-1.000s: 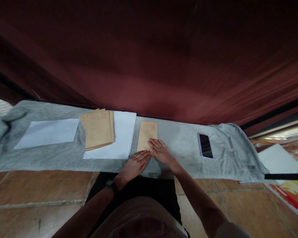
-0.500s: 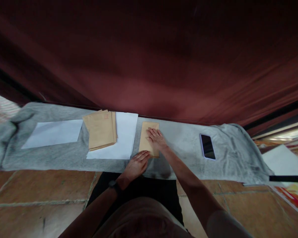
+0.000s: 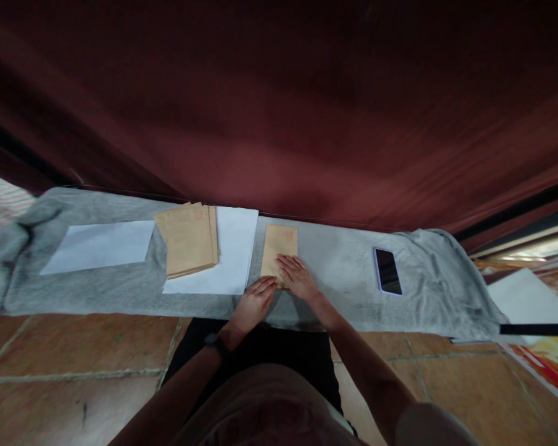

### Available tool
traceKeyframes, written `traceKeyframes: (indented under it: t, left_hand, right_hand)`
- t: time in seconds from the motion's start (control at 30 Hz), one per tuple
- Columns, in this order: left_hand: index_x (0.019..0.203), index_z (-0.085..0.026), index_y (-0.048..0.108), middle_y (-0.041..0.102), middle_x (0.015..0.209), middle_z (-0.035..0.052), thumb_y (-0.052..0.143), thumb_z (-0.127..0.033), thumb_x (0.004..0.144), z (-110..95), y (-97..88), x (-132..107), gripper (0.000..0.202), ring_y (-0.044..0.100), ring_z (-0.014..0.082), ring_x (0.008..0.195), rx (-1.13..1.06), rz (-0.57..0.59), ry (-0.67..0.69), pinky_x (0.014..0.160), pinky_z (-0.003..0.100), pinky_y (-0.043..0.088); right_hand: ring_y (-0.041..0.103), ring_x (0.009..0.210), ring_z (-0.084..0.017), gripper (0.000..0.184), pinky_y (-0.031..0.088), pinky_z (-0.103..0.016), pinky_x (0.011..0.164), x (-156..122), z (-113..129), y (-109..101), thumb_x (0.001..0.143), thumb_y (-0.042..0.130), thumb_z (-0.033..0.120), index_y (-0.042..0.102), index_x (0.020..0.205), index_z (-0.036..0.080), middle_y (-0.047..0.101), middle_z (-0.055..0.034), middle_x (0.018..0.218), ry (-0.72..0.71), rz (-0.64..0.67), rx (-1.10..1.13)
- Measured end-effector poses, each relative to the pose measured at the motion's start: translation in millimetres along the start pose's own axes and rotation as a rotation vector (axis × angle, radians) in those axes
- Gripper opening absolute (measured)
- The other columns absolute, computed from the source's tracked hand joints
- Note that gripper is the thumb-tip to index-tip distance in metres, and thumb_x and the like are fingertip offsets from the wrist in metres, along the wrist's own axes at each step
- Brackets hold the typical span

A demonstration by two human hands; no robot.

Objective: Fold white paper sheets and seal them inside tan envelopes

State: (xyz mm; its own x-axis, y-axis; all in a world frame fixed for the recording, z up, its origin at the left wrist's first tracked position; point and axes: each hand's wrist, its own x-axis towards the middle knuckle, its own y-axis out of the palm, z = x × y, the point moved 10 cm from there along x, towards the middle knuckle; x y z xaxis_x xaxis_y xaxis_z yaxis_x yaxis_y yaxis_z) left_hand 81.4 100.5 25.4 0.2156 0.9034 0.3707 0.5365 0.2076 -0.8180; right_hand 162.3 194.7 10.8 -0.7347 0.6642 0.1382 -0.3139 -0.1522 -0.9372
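Observation:
A single brown envelope (image 3: 279,244) lies on the grey cloth (image 3: 339,260) right in front of me. My right hand (image 3: 299,278) lies flat on the envelope's near end, fingers stretched out. My left hand (image 3: 255,301) rests flat at the envelope's near left corner, fingertips touching its edge. Left of it, a stack of brown envelopes (image 3: 188,239) sits partly on a white sheet (image 3: 232,257).
Another white sheet (image 3: 100,246) lies further left on the cloth. A dark phone (image 3: 387,271) lies to the right. A dark red curtain (image 3: 279,111) hangs behind the cloth. Tiled floor (image 3: 74,347) is in front; printed papers (image 3: 539,347) lie at the far right.
My right hand slid back from the envelope's middle to its near end. My left hand stayed at the near left corner.

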Motion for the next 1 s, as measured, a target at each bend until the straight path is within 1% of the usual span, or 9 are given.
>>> traceKeyframes:
  t: [0.1, 0.2, 0.37, 0.43, 0.53, 0.67, 0.73, 0.87, 1.0]
  left_hand:
    - [0.121, -0.019, 0.068, 0.07, 0.13, 0.0098, 0.042, -0.016, 0.103, 4.8, -1.6, 0.8, 0.032, 0.062, 0.022, 0.128, -0.027, -0.019, -0.036, 0.109, 0.043, 0.054]
    - [0.119, -0.021, 0.068, 0.071, 0.127, 0.0088, 0.041, -0.017, 0.103, 8.0, -2.6, 2.7, 0.032, 0.064, 0.0219, 0.125, -0.051, -0.035, -0.063, 0.108, 0.043, 0.055]
    - [0.121, -0.022, 0.067, 0.072, 0.124, 0.0079, 0.04, -0.017, 0.101, 13.3, -3.3, 5.6, 0.034, 0.067, 0.0219, 0.118, -0.042, -0.07, -0.12, 0.105, 0.041, 0.057]
    - [0.122, -0.023, 0.067, 0.072, 0.124, 0.0077, 0.04, -0.016, 0.101, 14.0, -3.5, 5.7, 0.035, 0.067, 0.022, 0.118, -0.037, -0.074, -0.134, 0.104, 0.041, 0.057]
    - [0.124, -0.023, 0.067, 0.072, 0.125, 0.0073, 0.042, -0.013, 0.099, 12.2, -4.1, 5.3, 0.036, 0.066, 0.0219, 0.12, -0.033, -0.061, -0.134, 0.106, 0.041, 0.056]
    - [0.125, -0.02, 0.066, 0.07, 0.13, 0.0096, 0.046, -0.009, 0.095, 7.5, -3.2, 4.9, 0.038, 0.065, 0.0235, 0.123, 0.006, -0.02, -0.115, 0.108, 0.042, 0.054]
    - [0.125, -0.019, 0.067, 0.071, 0.13, 0.0114, 0.048, -0.008, 0.093, 6.0, -1.0, 4.4, 0.038, 0.065, 0.0258, 0.123, 0.05, 0.002, -0.11, 0.109, 0.045, 0.053]
    - [0.13, -0.016, 0.065, 0.068, 0.135, 0.0146, 0.048, -0.007, 0.09, 1.0, 5.8, -0.3, 0.044, 0.063, 0.0294, 0.129, 0.124, 0.039, -0.085, 0.115, 0.049, 0.048]
    - [0.143, -0.012, 0.056, 0.059, 0.148, 0.0166, 0.043, -0.011, 0.095, -8.9, 9.4, -11.0, 0.05, 0.054, 0.0296, 0.14, 0.154, 0.048, -0.083, 0.119, 0.05, 0.044]
  right_hand:
    - [0.049, 0.144, -0.016, 0.043, 0.034, -0.041, 0.125, -20.2, 2.2, -7.8, 0.11, 0.035, 0.028, 0.059, 0.145, 0.021, 0.056, -0.0055, 0.153, -0.004, -0.061, 0.103]
    - [0.054, 0.14, -0.017, 0.038, 0.04, -0.04, 0.122, -36.1, 3.9, -12.0, 0.108, 0.044, 0.029, 0.065, 0.138, 0.022, 0.062, -0.0052, 0.147, 0.007, -0.104, 0.169]
    - [0.06, 0.133, -0.019, 0.038, 0.047, -0.042, 0.117, -43.2, 2.7, -13.4, 0.103, 0.048, 0.019, 0.068, 0.135, 0.024, 0.066, -0.0056, 0.142, 0.086, -0.135, 0.143]
    - [0.06, 0.133, -0.02, 0.041, 0.047, -0.043, 0.118, -43.8, 6.9, -12.5, 0.102, 0.047, 0.017, 0.065, 0.138, 0.024, 0.065, -0.0062, 0.143, 0.1, -0.131, 0.105]
    - [0.055, 0.139, -0.021, 0.044, 0.041, -0.044, 0.123, -49.7, 21.7, -10.7, 0.102, 0.047, 0.015, 0.061, 0.143, 0.022, 0.062, -0.0079, 0.147, 0.106, -0.14, 0.034]
    - [0.049, 0.145, -0.021, 0.045, 0.036, -0.041, 0.126, -64.6, 53.8, 0.6, 0.105, 0.046, 0.023, 0.056, 0.148, 0.018, 0.055, -0.0087, 0.154, 0.058, -0.103, -0.007]
    - [0.049, 0.145, -0.022, 0.045, 0.036, -0.042, 0.126, -72.3, 60.7, 3.0, 0.106, 0.044, 0.026, 0.056, 0.148, 0.016, 0.054, -0.0089, 0.154, 0.082, -0.106, -0.019]
    - [0.051, 0.143, -0.024, 0.046, 0.036, -0.045, 0.125, -83.5, 56.7, -1.4, 0.107, 0.041, 0.031, 0.055, 0.149, 0.018, 0.053, -0.0087, 0.154, 0.146, -0.145, -0.008]
    - [0.053, 0.142, -0.025, 0.047, 0.036, -0.049, 0.125, -91.4, 47.0, -7.1, 0.107, 0.041, 0.031, 0.053, 0.151, 0.02, 0.054, -0.0085, 0.153, 0.183, -0.173, -0.005]
